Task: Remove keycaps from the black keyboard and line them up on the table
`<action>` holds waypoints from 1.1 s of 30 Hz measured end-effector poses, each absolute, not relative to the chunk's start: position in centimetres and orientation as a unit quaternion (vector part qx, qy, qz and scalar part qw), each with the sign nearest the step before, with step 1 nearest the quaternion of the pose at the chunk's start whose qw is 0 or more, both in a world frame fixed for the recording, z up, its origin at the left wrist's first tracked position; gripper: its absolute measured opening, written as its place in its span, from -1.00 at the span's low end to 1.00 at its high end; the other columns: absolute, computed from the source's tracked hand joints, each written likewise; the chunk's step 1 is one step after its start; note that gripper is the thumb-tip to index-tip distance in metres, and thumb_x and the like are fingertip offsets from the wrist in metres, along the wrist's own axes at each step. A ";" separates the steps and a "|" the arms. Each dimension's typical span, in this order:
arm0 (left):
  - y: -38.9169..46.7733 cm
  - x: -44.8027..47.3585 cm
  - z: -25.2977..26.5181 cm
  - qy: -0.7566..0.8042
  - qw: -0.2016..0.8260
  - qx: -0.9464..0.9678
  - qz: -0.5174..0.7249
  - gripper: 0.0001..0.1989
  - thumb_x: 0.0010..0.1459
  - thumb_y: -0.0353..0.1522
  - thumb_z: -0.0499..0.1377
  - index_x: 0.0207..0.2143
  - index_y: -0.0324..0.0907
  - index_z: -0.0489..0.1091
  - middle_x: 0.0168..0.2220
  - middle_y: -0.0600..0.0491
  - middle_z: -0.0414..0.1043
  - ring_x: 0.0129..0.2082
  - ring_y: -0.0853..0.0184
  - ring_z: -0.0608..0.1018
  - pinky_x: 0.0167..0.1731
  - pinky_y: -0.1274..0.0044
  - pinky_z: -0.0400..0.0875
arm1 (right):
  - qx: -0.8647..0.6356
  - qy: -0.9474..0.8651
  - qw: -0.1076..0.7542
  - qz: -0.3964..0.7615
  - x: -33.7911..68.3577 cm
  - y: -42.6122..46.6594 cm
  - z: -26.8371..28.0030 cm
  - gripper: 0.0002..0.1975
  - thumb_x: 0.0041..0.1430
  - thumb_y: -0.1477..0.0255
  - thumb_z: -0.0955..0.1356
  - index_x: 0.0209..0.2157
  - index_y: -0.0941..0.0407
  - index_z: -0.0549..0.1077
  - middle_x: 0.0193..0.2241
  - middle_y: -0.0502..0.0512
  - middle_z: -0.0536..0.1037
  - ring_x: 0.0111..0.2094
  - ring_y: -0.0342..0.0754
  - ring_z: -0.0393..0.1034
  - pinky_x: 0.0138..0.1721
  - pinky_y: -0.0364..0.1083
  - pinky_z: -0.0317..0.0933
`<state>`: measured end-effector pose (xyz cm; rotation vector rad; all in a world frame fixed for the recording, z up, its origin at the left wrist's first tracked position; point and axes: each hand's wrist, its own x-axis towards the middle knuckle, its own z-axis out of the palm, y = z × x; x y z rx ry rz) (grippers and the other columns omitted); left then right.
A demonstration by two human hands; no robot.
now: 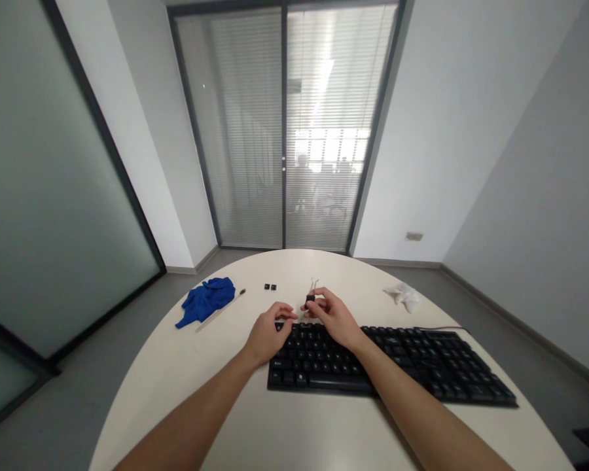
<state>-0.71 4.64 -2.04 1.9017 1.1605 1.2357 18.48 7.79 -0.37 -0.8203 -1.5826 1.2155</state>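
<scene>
A black keyboard point(334, 381) lies in front of me on the round table. My right hand point(336, 318) is above its upper edge, closed around a small tool that looks like a wire keycap puller point(311, 299); a dark block shows between the fingers and two thin metal wires stick up past them. At the keyboard's upper left corner is my left hand point(269, 333), its fingers curved and apart, with nothing visible in it. Two black keycaps point(270, 287) lie side by side beyond the hands.
A crumpled blue cloth point(209, 299) is at the left, with a thin brush point(220, 311) beside it. White tissue point(404, 296) lies on the right of the pale table point(177, 392). The keyboard cable point(442, 328) runs behind the keyboard.
</scene>
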 end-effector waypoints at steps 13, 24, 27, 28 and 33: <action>4.6 -0.8 -2.1 0.470 0.261 0.740 0.405 -0.85 0.14 -0.41 0.13 -0.24 -0.11 0.47 -0.27 0.08 0.57 -0.24 0.30 0.58 -0.13 0.49 0.42 | -0.357 -0.760 0.407 0.361 18.4 6.7 -0.1 -0.77 0.21 0.24 0.34 -0.19 0.08 0.34 -0.41 0.00 0.54 -0.37 -0.09 0.46 -0.30 -0.12 0.31; 4.6 -0.8 -1.7 0.473 0.268 0.745 0.387 -0.81 0.14 -0.38 0.15 -0.21 -0.10 0.54 -0.19 0.05 0.59 -0.15 0.23 0.58 -0.04 0.41 0.40 | -0.469 -0.789 0.334 0.214 18.2 6.7 0.0 -0.75 0.23 0.29 0.28 -0.49 0.09 0.38 -0.58 -0.01 0.49 -0.54 -0.10 0.34 -0.48 -0.15 0.08; 4.6 -0.8 -1.8 0.478 0.266 0.741 0.389 -0.81 0.13 -0.36 0.17 -0.23 -0.09 0.55 -0.20 0.05 0.60 -0.16 0.21 0.58 -0.05 0.40 0.41 | -0.460 -0.790 0.334 0.228 18.2 6.9 -0.2 -0.74 0.25 0.28 0.27 -0.45 0.10 0.43 -0.56 0.02 0.51 -0.53 -0.09 0.35 -0.47 -0.15 0.09; 4.7 -0.8 -1.8 0.480 0.265 0.740 0.390 -0.82 0.13 -0.35 0.18 -0.23 -0.09 0.55 -0.20 0.05 0.60 -0.16 0.21 0.59 -0.05 0.39 0.41 | -0.455 -0.791 0.335 0.234 18.3 6.9 -0.2 -0.74 0.25 0.27 0.26 -0.43 0.11 0.45 -0.55 0.02 0.53 -0.52 -0.08 0.36 -0.46 -0.15 0.11; 4.7 -0.7 -2.0 0.483 0.264 0.741 0.384 -0.82 0.13 -0.33 0.19 -0.24 -0.10 0.56 -0.20 0.04 0.60 -0.16 0.21 0.58 -0.04 0.39 0.40 | -0.441 -0.795 0.337 0.245 18.5 7.0 -0.3 -0.74 0.27 0.27 0.25 -0.37 0.11 0.48 -0.48 0.07 0.56 -0.46 -0.05 0.39 -0.40 -0.13 0.18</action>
